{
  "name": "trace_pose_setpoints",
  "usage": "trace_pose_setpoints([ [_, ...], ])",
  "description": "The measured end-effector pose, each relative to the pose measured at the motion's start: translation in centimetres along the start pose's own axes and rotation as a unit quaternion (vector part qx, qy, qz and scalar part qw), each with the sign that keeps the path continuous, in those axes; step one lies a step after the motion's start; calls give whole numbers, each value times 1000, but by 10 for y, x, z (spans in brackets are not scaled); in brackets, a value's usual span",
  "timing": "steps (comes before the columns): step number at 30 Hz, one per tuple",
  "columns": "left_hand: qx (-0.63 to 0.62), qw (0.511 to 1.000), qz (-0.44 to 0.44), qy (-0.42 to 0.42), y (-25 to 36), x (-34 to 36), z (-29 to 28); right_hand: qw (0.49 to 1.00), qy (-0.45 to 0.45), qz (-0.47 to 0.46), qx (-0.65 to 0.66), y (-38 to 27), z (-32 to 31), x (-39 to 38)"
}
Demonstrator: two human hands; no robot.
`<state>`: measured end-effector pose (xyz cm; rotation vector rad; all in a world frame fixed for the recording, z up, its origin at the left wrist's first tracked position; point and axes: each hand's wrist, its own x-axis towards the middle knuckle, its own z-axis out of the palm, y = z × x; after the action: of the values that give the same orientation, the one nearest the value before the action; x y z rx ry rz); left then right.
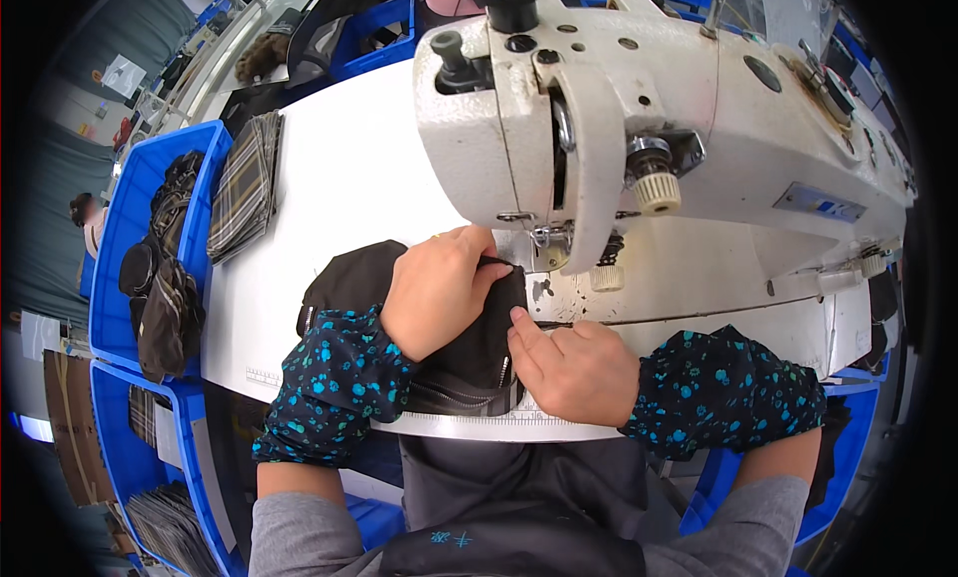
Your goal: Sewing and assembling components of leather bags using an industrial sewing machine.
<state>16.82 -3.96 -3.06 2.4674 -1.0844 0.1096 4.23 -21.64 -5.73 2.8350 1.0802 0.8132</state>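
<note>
"Below the head of the sewing machine (479, 148), how is the dark cloth piece (354, 268) laid?"

"It is spread on the white worktop (339, 168), close to the near rim. Its right edge is set lengthwise, away from the person's body, and its far right corner is brought just beside the presser foot (552, 258), on the left. Whether any cloth is tucked under the foot cannot be told."

"And the long axis?"

"It seems to be laid crosswise, but this cannot be settled, since much of the cloth is covered by the left hand (439, 286) and its patterned sleeve (344, 368)."

"Which of the hands is set nearer to the foot?"

"The left. It is reached across the cloth from the left, and its thumb and fingers are brought together at the far right corner, where the fabric looks pinched."

"How is the other one placed?"

"The right hand (581, 373) is held to the right of the same edge, nearer to the body. Its fingertips are rested on the edge; whether anything is gripped beneath the curled fingers cannot be told. Just left of it, a short row of pale zip teeth (505, 371) is seen, roughly in line with the edge."
</note>
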Motion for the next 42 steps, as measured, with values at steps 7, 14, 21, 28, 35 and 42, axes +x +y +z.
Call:
trace_pose_setpoints([
  [7,25,999,-29,18,5,0,0,1000,-12,19,-8,-3,0,-1],
  [14,75,994,11,72,6,0,8,1000,-17,22,-12,-4,0,1],
  [21,44,999,3,6,-9,-5,4,1000,-7,30,-1,-3,1,2],
  [28,10,998,-42,-45,-7,9,7,999,-4,40,-6,0,1,2],
  [35,27,999,16,11,-6,26,17,997,-32,63,-22,7,1,3],
  [42,9,1000,-15,-18,-5,28,17,997,-20,65,-29,7,2,3],
])
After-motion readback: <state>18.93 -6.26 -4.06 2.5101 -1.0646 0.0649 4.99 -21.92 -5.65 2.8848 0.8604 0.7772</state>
